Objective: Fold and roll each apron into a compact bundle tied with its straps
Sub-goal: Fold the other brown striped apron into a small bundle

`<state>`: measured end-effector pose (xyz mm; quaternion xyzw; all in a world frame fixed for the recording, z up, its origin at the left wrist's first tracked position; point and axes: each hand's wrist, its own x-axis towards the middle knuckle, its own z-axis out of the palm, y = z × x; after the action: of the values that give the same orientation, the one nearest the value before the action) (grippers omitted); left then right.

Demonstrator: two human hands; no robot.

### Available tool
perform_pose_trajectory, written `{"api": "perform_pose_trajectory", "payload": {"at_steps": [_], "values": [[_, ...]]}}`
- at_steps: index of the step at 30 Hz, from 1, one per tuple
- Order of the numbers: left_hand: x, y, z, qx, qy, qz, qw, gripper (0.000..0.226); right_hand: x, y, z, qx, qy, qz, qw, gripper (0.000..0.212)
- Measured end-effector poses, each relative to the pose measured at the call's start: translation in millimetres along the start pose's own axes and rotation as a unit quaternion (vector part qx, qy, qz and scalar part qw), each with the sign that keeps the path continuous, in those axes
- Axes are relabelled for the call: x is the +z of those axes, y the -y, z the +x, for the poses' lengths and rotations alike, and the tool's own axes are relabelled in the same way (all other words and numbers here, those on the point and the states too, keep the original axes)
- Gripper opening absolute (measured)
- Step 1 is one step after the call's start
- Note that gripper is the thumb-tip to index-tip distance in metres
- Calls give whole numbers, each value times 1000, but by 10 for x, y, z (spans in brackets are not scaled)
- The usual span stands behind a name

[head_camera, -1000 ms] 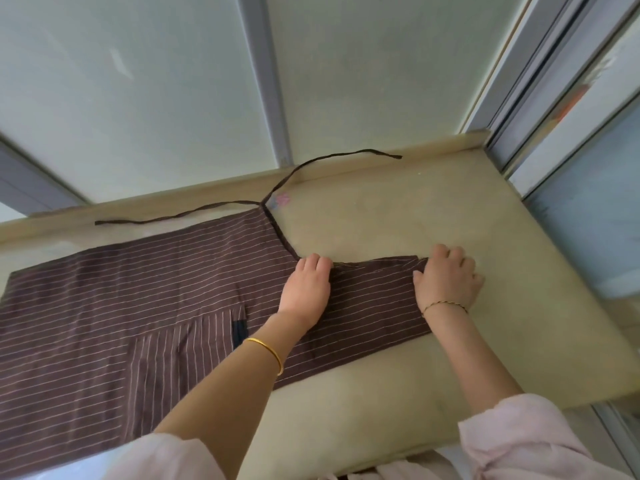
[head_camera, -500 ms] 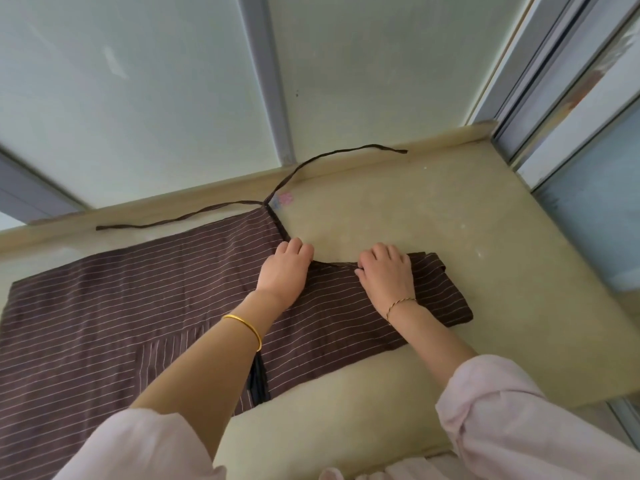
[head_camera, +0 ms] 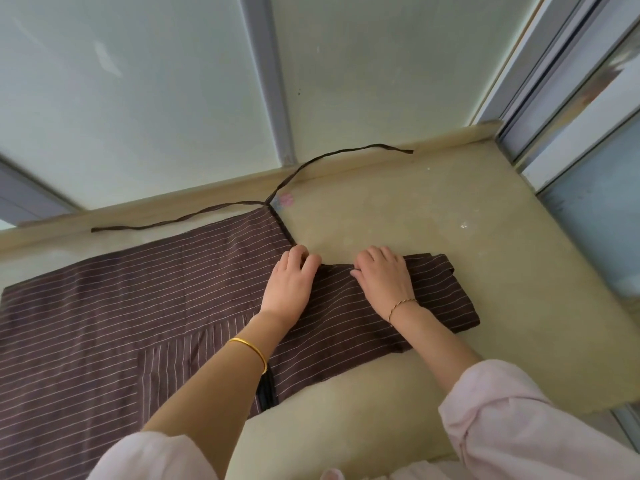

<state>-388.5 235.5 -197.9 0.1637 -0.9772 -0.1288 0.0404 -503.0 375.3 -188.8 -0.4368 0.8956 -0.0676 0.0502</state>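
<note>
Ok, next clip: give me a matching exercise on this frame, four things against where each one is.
Things:
1 left hand
2 right hand
3 straps
4 gold bangle

Places:
A loose along the back edge of the ledge
B around the left wrist
C on the folded narrow end of the apron
D at the step where the apron narrows

Pairs: 1-D, 2-C, 3-A, 4-B

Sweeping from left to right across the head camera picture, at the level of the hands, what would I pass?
striped apron → left hand → right hand → folded end of the apron → bare ledge → window glass
</note>
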Motion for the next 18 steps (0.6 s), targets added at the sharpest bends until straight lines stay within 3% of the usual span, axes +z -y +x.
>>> {"api": "perform_pose_trajectory", "payload": {"at_steps": [3,6,9,13,16,18], "values": [[-148,-6,-43,-61,-56,-115,990,26,-26,47,25,5,11,-19,1000,19],[-144,159,-102,-147,-163,-34,975,23,-32,124,21,32,24,-28,999,13],[-142,291,-154,-238,-73,-9,968,41,-39,170,12,47,26,-34,998,12],[-26,287,-180,-189,50,35,980,57,-34,312,-37,70,-19,-41,997,14],[43,269,-178,-186,72,68,977,59,108,552,-165,-6,-62,-28,998,24],[49,274,-196,-181,72,73,978,57,243,677,-268,-34,-48,-8,998,34]]}}
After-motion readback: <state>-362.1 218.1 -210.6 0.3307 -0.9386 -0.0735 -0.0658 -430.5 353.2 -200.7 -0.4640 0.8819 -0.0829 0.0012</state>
